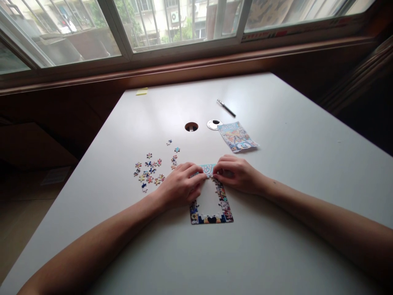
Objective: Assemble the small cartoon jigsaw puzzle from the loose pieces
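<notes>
A small jigsaw frame (226, 205) of joined edge pieces lies on the white table, its middle showing bare tabletop. My left hand (186, 183) rests over its upper left side, fingers curled with the tips at the inner top edge. From the right, my right hand (238, 173) touches the top right corner, thumb and fingers pinched together. Whatever either hand pinches is too small or hidden to make out. Several loose puzzle pieces (150, 179) are scattered left of my left hand. The fingers cover parts of the frame's top and left side.
Beyond my right hand lies a creased picture sheet (237, 137), beside a round metal cover (214, 124). A pen (226, 108) is farther back. The table (276, 110) has a round hole (191, 127) and a yellow note (141, 91) near its far left corner.
</notes>
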Demonstrator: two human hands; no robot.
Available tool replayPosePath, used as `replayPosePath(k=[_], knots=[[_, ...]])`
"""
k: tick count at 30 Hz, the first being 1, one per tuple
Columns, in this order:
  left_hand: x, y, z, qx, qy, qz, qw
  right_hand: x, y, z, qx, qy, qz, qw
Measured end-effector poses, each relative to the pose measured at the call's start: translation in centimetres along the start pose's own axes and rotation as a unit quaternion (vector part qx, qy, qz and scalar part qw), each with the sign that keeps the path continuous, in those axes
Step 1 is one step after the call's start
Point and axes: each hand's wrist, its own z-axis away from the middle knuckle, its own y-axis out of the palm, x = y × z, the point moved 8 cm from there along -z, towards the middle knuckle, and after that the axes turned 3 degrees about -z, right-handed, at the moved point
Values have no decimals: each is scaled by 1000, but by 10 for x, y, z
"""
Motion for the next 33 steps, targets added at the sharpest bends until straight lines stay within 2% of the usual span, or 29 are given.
replayPosePath(k=[33], knots=[[1,0,0,12,4,-16,1000,2,2,0,12,-14,16,1000]])
